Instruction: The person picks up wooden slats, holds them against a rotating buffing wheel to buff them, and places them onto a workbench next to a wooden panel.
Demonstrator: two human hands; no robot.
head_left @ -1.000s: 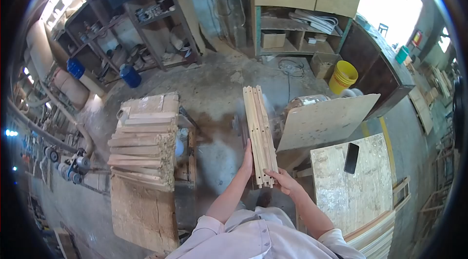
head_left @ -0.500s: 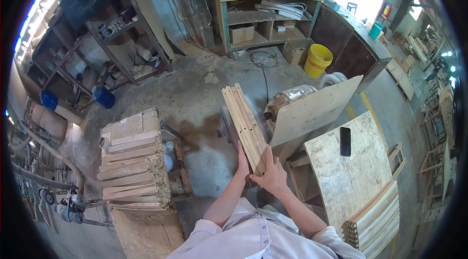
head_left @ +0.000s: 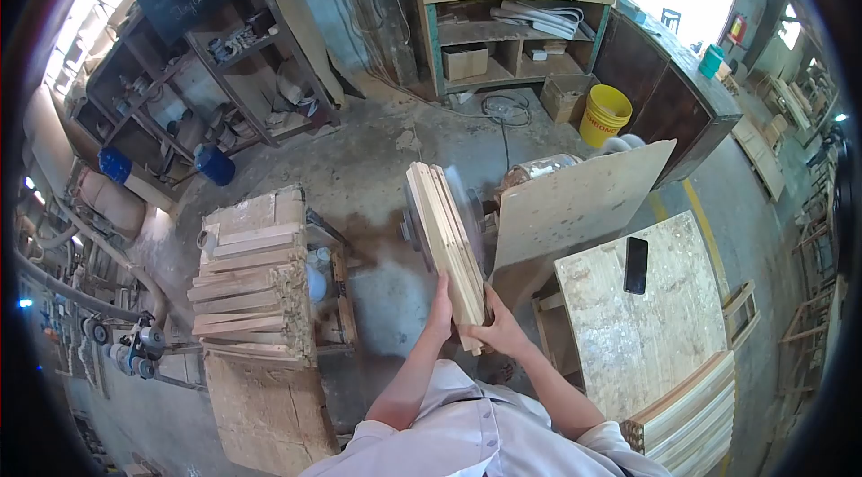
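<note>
A bundle of long, pale wooden strips [head_left: 446,243] with small dark holes is held in front of me, tilted with its far end to the left. My left hand [head_left: 440,311] presses against the bundle's left side near its close end. On the right side, my right hand [head_left: 499,326] grips it, the thumb lying across the strips. Just beyond and beneath the bundle is a machine with a blurred round wheel [head_left: 413,230]. Its motor [head_left: 539,170] stands to the right, partly hidden by an upright board [head_left: 575,200].
To the left, rough wooden strips [head_left: 250,293] are stacked on a bench. A right-hand table [head_left: 620,342] bears a black phone [head_left: 636,265] and stacked smooth strips [head_left: 687,419]. Further off are a yellow bucket [head_left: 605,116], a cable [head_left: 506,110] and shelves [head_left: 498,86].
The bundle has turned from nearly upright to a leftward tilt, and both hands have shifted with it. My right hand has changed its hold near the close end. The camera view has shifted too.
</note>
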